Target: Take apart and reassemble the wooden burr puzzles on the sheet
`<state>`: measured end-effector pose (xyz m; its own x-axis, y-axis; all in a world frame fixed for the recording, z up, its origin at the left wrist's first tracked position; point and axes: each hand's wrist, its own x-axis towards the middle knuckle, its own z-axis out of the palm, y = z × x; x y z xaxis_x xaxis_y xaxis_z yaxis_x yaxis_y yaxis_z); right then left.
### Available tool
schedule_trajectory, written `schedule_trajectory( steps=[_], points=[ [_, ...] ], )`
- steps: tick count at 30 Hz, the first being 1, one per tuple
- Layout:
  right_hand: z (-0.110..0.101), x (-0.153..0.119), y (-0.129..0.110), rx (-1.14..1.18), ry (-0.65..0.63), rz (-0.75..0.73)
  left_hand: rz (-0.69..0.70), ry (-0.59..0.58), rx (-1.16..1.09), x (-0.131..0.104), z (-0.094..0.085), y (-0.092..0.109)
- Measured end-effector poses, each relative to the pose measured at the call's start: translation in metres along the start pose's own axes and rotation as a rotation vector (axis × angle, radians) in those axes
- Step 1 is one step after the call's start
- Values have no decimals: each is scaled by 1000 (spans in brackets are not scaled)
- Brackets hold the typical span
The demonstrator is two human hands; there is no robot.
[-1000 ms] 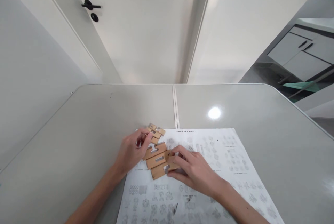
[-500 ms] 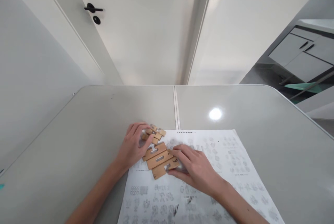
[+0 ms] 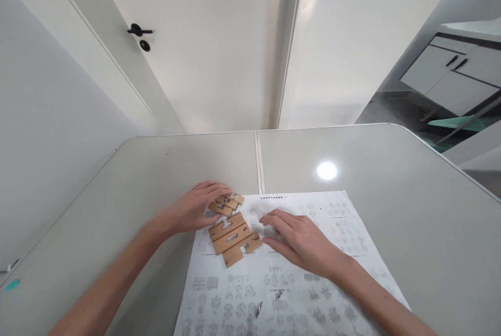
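Note:
Three flat wooden pieces with cut-out slots, marked with numbers, lie side by side on a printed paper sheet. Above them is a cluster of smaller wooden pieces. My left hand curves over that cluster's left side, fingers at its top edge and thumb below it, closed around the pieces. To the right of the slotted pieces, my right hand hovers over the sheet with fingers apart, its thumb tip near the piece marked 3. Nothing shows between its fingers.
The sheet lies on a grey table with a seam down its middle. Beyond the far edge stands a white door with a black handle. White cabinets are at the right. A small green spot is at the left.
My right hand has let go of the slotted pieces and opened. The small cluster now sits more compactly under my left hand, whose forearm has swung lower to the left. The camera view has shifted slightly.

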<state>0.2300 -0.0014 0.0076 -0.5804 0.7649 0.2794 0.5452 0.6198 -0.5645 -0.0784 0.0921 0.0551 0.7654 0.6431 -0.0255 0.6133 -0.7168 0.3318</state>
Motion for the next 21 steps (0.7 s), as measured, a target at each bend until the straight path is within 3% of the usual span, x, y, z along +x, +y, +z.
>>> schedule_trajectory(
  steps=[6,10,15,18,21],
  points=[
    [-10,-17,24,328,68,217,-141,-9,-17,0,-5,-7],
    [-12,-17,26,680,153,381,-234,136,-44,6,-2,12],
    [-14,-14,25,1240,161,406,-37,324,-86,43,10,74],
    [-17,-13,29,1596,141,378,146,243,-100,67,15,104],
    [-21,-14,34,1801,83,400,221,144,-128,80,15,114]
  ],
)
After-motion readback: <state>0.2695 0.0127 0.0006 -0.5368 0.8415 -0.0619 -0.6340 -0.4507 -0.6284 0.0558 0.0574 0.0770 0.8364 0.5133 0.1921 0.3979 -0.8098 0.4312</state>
